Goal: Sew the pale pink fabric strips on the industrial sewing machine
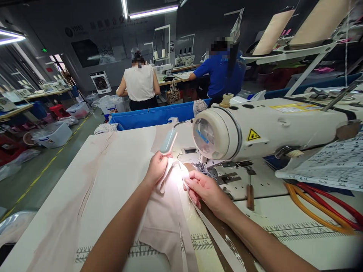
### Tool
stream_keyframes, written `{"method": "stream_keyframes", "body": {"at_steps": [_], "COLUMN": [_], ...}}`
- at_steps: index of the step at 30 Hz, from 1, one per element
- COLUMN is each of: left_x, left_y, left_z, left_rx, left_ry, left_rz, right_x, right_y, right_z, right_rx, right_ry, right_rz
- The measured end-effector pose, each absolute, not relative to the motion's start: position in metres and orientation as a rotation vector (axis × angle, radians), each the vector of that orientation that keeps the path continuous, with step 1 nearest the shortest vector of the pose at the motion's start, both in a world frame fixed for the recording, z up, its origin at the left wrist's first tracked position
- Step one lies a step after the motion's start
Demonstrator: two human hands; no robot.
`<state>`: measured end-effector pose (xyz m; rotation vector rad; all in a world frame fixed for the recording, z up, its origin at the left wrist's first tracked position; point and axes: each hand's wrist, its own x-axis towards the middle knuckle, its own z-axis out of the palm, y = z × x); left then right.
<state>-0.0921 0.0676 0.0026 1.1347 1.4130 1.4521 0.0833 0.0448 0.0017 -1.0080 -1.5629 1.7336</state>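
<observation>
Pale pink fabric (159, 230) hangs from my hands over the front of the sewing table. My left hand (157, 168) is closed on a folded edge of it, just below a small grey lamp (168, 140). In my right hand (202, 187), thumb and fingers pinch a narrow fabric strip (185, 181) that curves up and then trails down toward me. Both hands are left of and in front of the sewing machine (255, 124), apart from its needle area. Bright lamp light washes out the cloth between them.
Scissors with orange and red handles (300, 204), a wooden-handled screwdriver (250, 196) and a written sheet (329, 164) lie at the right. A measuring tape (275, 228) runs along the table's front. Thread cones (272, 32) stand above. Two people (140, 85) sit working ahead.
</observation>
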Motion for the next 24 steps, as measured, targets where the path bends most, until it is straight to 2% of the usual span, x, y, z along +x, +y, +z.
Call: {"method": "stream_keyframes", "body": {"at_steps": [5, 14, 24], "left_x": [-0.093, -0.095, -0.1], "left_y": [0.064, 0.056, 0.057], "left_z": [0.008, 0.016, 0.014], "left_rx": [1.311, 1.469, 1.43], "left_ry": [1.434, 1.063, 0.963], "left_rz": [1.394, 0.868, 0.781], "right_x": [0.084, 0.086, 0.088], "right_y": [0.049, 0.053, 0.054], "right_z": [-0.001, -0.006, -0.01], "right_rx": [-1.058, -1.087, -1.062], "right_ry": [-1.56, -1.549, -1.669], "right_rz": [1.653, 1.572, 1.498]}}
